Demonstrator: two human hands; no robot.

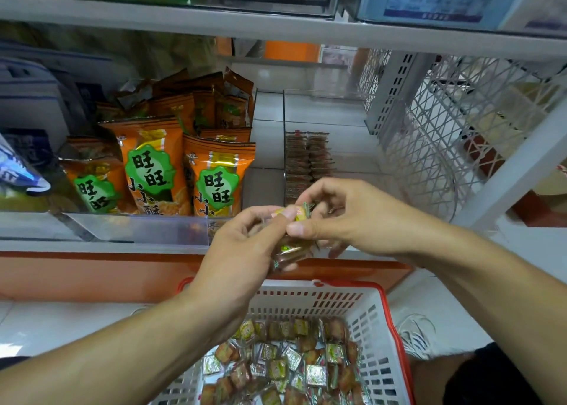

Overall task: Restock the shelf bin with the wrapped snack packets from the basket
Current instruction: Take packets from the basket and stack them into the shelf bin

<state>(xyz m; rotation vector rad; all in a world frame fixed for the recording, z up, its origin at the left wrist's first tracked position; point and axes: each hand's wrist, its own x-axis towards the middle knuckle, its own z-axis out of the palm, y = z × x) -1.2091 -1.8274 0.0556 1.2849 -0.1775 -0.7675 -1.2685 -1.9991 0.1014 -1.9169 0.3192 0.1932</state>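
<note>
My left hand [245, 245] grips a small stack of wrapped snack packets [290, 251] just in front of the shelf edge. My right hand [334, 217] meets it from the right and pinches the top packet [299, 212] between thumb and fingers. Directly behind the hands is the clear shelf bin [331, 113], holding two neat rows of the same packets [306, 156] at its front. Below, a white basket with a red rim [368, 309] holds several loose packets [285, 361].
Orange snack bags [214, 174] fill the bin to the left behind a clear front lip [138, 228]. A white wire mesh panel [435, 134] and a shelf upright stand to the right. An upper shelf board [276, 30] runs overhead. A shoe [417, 337] shows beside the basket.
</note>
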